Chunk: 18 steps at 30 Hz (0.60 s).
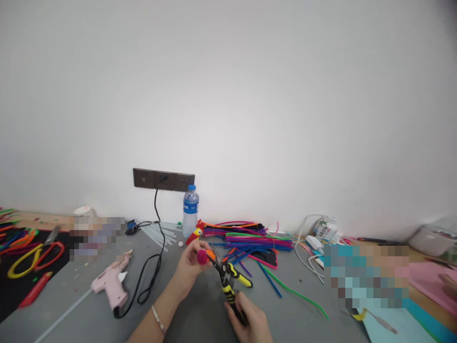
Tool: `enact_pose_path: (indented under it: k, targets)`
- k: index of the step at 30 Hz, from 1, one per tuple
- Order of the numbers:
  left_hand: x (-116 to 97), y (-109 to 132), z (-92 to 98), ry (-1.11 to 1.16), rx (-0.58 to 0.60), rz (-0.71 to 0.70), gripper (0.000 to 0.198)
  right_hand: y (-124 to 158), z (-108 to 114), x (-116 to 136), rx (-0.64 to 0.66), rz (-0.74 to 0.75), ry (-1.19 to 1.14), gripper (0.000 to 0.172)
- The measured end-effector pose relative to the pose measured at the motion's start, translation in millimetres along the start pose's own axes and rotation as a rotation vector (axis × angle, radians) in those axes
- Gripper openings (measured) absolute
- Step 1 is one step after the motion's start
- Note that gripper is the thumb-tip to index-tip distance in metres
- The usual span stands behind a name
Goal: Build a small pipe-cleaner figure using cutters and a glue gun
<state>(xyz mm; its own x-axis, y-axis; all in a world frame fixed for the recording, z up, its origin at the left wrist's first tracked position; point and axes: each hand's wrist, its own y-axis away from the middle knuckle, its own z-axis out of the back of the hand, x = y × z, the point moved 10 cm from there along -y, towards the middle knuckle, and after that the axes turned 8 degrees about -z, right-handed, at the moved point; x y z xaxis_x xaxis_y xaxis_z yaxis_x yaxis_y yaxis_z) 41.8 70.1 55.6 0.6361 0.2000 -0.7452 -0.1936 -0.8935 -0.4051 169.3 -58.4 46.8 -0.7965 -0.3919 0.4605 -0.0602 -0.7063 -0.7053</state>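
My left hand (192,264) is closed on a small pipe-cleaner figure (197,234), whose red and yellow bird-like head sticks up above the fingers. A magenta fuzzy ball and some orange pipe cleaner show at the fingertips. My right hand (249,318) grips one handle of black-and-yellow pliers (225,278). Their other handle stands spread away, outside the fingers. The plier jaws point up and left, close to the orange part; whether they touch it, I cannot tell.
Behind my hands lies a pile of pipe cleaners (257,240) beside a water bottle (190,214). A pink glue gun (111,283) rests at left, its black cord running to the wall sockets (144,178). Yellow scissors (26,264) and a red cutter (35,290) lie farther left.
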Motion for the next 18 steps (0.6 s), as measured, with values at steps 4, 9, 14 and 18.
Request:
enact_pose_path:
  k: [4,9,14,18]
  targets:
    - [-0.2,-0.1,0.3,-0.003,-0.002,-0.003,0.040,1.2,-2.2,-1.6,0.007,0.004,0.006,0.032]
    - [-0.3,-1.3,1.1,0.013,-0.017,-0.006,0.042,4.2,-5.6,-3.8,0.019,0.025,0.033,0.028]
    - [0.0,-1.6,1.9,0.019,-0.023,-0.005,0.042,5.9,-5.6,-4.6,0.017,0.032,0.031,0.027]
    - [-0.4,-1.4,1.8,0.010,-0.017,-0.012,0.041,5.7,-5.6,-3.1,0.015,0.040,0.036,0.026]
